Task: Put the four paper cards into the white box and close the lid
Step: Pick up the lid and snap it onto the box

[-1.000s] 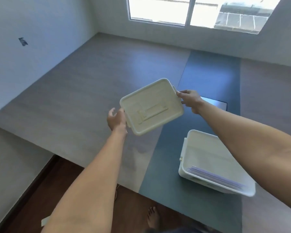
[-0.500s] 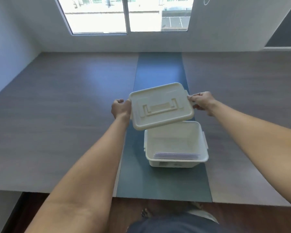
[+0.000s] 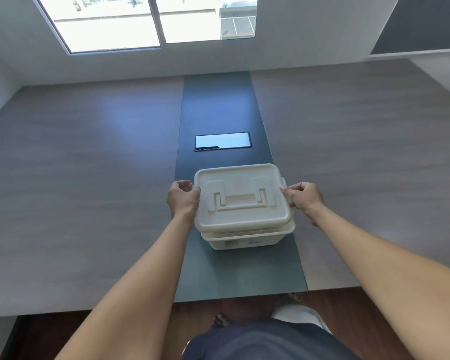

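Both hands, left hand (image 3: 183,199) and right hand (image 3: 302,198), clamped the lid (image 3: 240,197), lowered from mid-air onto the white box (image 3: 244,240) at frame centre, nearly closing it.

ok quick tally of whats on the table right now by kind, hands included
white box: 1
lid, on the box: 1
hands, left hand and right hand, at the lid's sides: 2
dark rectangular panel in the table's strip: 1
paper cards: none visible
Total: 5

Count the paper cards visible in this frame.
0. The lid sits over the white box, held at its ends by the left hand and right hand; any cards would be hidden inside.
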A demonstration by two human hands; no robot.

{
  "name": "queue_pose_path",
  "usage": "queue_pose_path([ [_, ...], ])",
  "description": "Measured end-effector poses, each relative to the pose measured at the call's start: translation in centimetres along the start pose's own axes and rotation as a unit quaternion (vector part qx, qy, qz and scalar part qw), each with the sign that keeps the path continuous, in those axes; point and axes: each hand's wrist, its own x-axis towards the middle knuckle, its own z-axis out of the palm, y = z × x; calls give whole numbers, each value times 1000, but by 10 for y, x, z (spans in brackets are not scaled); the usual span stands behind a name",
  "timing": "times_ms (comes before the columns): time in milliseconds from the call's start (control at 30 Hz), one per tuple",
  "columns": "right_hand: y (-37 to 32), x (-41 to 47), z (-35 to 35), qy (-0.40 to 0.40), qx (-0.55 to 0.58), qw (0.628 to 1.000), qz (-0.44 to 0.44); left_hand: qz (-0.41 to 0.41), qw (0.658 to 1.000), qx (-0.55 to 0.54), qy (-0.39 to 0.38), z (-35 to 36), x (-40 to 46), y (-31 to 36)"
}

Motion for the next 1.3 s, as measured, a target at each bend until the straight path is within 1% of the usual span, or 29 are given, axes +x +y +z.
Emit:
queue_pose_path([
  [167, 12, -12, 4, 59, -43, 997, -27, 22, 999, 35, -4, 5, -8, -17],
  [333, 17, -12, 3, 65, -54, 996, -32, 30, 999, 31, -11, 6, -14, -24],
  [733, 36, -9, 7, 65, -18, 997, -34, 37, 998, 5, -44, 1, -23, -39],
  [800, 35, -7, 8, 51, -13, 998, -23, 38, 997, 11, -58, 2, -23, -41],
  [833, 35, -5, 9, 35, -7, 999, -11, 24, 997, 11, -66, 2, -23, -43],
  [933, 39, -1, 10, -47, 44, 997, 53, -63, 994, 9, -92, 2, -23, -52],
  [1000, 42, -2, 10, -81, 98, 987, 99, -101, 989, 6, -108, 2, -23, -59],
  [1233, 35, 2, 5, -119, 134, 975, 127, -154, 980, -69, -100, 8, -21, -50],
  [1300, 31, 1, 4, -106, 127, 979, 121, -143, 983, -66, -97, 5, -21, -49],
])
